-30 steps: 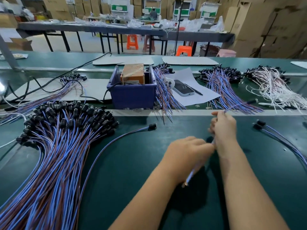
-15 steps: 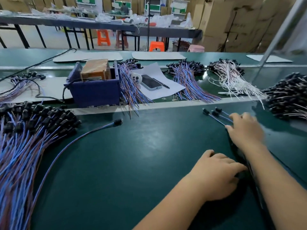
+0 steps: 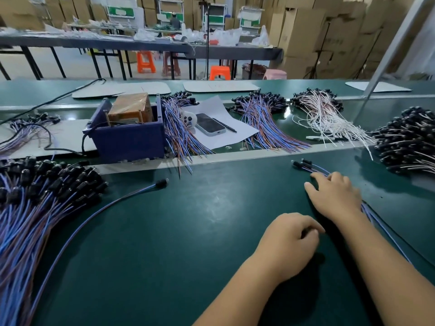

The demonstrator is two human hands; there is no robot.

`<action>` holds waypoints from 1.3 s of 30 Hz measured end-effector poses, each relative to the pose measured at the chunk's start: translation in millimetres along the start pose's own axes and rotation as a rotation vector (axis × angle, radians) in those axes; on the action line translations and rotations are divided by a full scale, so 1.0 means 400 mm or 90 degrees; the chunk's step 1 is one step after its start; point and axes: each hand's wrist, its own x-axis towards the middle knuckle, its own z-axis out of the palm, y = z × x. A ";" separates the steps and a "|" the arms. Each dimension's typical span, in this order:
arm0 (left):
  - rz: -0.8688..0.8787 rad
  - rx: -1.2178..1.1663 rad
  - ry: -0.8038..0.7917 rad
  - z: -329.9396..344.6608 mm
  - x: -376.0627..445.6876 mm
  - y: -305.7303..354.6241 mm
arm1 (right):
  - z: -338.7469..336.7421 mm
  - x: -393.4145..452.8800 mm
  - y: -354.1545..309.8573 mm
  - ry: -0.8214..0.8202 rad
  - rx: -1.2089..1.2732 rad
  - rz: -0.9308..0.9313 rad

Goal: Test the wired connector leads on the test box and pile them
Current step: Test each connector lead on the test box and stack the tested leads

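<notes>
- Right hand [image 3: 334, 196], fingers spread flat, presses a few leads [image 3: 313, 167] at two o'clock, likely gathering them.
- Left hand [image 3: 289, 243] curls loosely; any pinch is hidden.

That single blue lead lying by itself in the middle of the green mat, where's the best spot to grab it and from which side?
Probably pinch the single lead on its wire just behind the black connector, coming down from above. It lies flat on the mat, apart from the big pile, with its connector end pointing toward the blue test box. The left hand is nearer.
</notes>
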 end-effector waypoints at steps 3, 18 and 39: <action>-0.050 -0.066 -0.004 -0.005 0.002 -0.002 | -0.006 0.008 0.038 -0.044 0.004 0.050; -0.164 -0.200 0.264 -0.197 -0.005 -0.089 | -0.018 0.008 -0.161 0.071 -0.011 -0.043; -0.204 -0.312 0.632 -0.431 -0.012 -0.204 | -0.021 0.105 -0.834 -0.123 0.430 -0.357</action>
